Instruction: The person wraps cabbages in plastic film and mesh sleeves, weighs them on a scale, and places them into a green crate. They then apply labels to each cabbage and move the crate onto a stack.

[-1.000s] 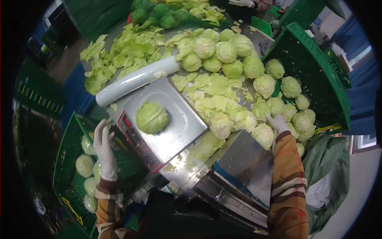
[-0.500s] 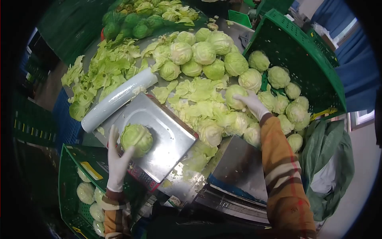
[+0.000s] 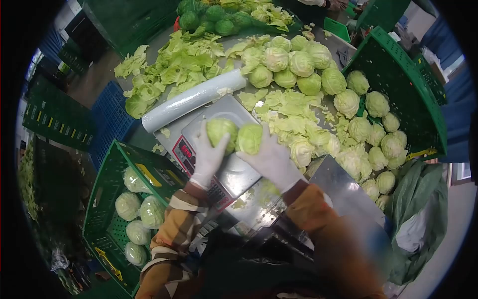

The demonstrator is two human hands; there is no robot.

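Moved: right hand [image 3: 271, 158] has come off the heap with a second cabbage [image 3: 249, 138] to the scale [image 3: 234, 172].
Crate [image 3: 107, 187]: wrapped cabbages inside, far left.
Left hand [image 3: 208, 154]: gloved, clamped on first cabbage [image 3: 220, 130] over the scale pan.
Right hand: wrapped around the second cabbage (touching the first).
Film roll [image 3: 191, 100]: behind the scale.
Tilted crate [image 3: 398, 74]: cabbages spilling out, right.
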